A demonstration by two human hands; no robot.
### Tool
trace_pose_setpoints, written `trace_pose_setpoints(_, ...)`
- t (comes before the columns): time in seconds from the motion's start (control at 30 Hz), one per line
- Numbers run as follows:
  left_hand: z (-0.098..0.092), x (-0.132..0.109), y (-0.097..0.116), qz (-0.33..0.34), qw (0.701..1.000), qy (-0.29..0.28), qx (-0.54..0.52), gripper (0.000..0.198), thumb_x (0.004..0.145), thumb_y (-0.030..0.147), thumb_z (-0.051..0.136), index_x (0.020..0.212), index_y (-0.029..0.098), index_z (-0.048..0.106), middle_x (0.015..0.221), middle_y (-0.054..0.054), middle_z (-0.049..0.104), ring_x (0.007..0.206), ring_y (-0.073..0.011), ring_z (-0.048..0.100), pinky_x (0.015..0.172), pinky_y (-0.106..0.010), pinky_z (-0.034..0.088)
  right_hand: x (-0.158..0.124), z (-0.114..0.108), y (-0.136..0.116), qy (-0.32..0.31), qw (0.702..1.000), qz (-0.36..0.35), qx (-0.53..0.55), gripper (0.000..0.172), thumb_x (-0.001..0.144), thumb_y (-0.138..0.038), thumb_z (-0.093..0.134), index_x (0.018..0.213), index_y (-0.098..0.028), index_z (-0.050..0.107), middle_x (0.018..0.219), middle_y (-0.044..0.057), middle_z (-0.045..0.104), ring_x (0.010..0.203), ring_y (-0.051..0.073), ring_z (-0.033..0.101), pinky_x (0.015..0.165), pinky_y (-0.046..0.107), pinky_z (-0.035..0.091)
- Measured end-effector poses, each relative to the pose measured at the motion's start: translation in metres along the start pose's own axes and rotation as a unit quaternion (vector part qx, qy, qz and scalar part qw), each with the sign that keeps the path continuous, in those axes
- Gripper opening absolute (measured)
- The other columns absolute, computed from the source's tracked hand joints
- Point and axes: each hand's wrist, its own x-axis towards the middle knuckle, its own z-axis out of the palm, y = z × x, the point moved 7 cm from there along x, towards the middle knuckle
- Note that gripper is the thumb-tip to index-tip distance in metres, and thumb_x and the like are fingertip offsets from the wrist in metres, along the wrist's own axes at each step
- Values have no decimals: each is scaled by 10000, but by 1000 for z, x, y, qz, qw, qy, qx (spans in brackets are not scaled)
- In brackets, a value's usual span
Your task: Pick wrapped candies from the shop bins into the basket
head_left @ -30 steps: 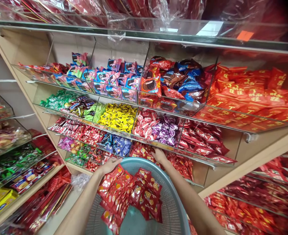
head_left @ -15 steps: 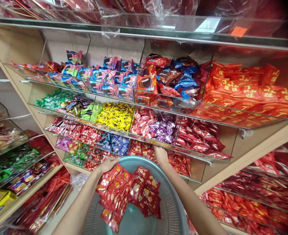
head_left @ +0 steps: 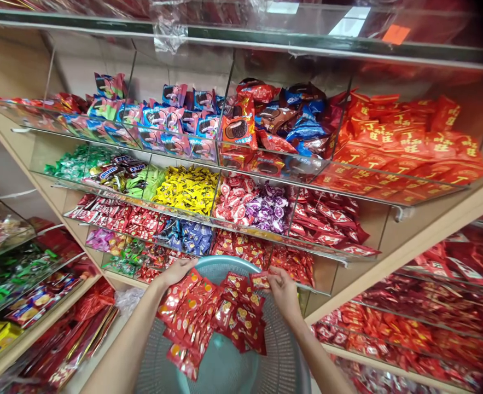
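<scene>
A teal plastic basket (head_left: pixel 286 350) is at the bottom centre, holding two clusters of red candy packets (head_left: pixel 187 306) with orange fruit prints. My left hand (head_left: pixel 178 272) grips the basket's rim at its upper left. Over the right part of the rim, my right hand (head_left: pixel 280 282) pinches one red packet (head_left: pixel 260 280) between thumb and fingers. More red packets of a similar look (head_left: pixel 292 264) lie in the lowest shelf bin, just behind the basket.
Clear-fronted shelves hold yellow candies (head_left: pixel 187 190), purple candies (head_left: pixel 268 208), blue-wrapped cakes (head_left: pixel 159 117) and orange-red packets (head_left: pixel 405 134). Side shelves stand at left and right. A wooden panel (head_left: pixel 422 241) slants along the right.
My right hand has come back from the lowest shelf to above the basket's rim, now with a red packet in its fingers. My left hand stays on the rim. The view has shifted slightly.
</scene>
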Motion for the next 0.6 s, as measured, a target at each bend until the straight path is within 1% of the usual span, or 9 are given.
trace_pose_setpoints(0.07,0,1,-1,3,1000,-1,1,453,589,565,529,684,132,624,649,-1,641,603,-152,549,616,-259,424,-13,-5,9,10,1000,7,-1,438,718,-393,472,1076,-144,442,594,-8,548,533,138,535,494,267,485)
trace_pose_setpoints(0.13,-1,2,-3,5,1000,1,5,456,592,565,527,705,134,626,669,-2,647,615,-153,554,619,-257,424,-22,-6,15,8,1000,13,-10,412,719,-383,467,1057,-148,457,593,-7,543,546,141,539,495,268,491)
trace_pose_setpoints(0.2,-2,3,-5,-1,1000,7,5,460,594,566,527,724,137,628,678,-4,651,620,-154,558,620,-254,424,-28,-4,19,0,999,22,-25,358,723,-381,451,990,-148,501,674,27,579,610,157,562,514,276,499)
trace_pose_setpoints(0.27,-3,3,-8,-12,1000,14,5,461,593,570,525,716,137,628,662,-7,652,612,-155,560,616,-255,424,-29,-2,21,-7,998,21,-52,322,733,-377,429,929,-148,542,821,71,603,706,177,580,555,285,505)
trace_pose_setpoints(0.33,-3,3,-10,-16,1000,16,7,461,595,571,521,706,137,628,650,-11,651,610,-159,560,614,-259,423,-28,0,20,-8,995,0,-95,305,743,-358,413,901,-149,570,928,93,597,803,195,577,620,299,502)
trace_pose_setpoints(0.47,-4,3,-7,9,1000,20,21,454,603,557,521,702,129,634,679,-19,655,649,-167,564,642,-260,420,-29,2,13,4,981,-59,-182,281,758,-293,390,912,-165,587,950,85,606,899,204,553,774,334,448)
trace_pose_setpoints(0.6,-3,4,-9,3,1000,13,14,447,618,556,508,704,136,632,664,-12,652,624,-160,561,624,-257,417,-32,5,12,-5,979,-73,-192,290,755,-263,385,946,-156,576,969,85,605,916,202,548,835,348,408)
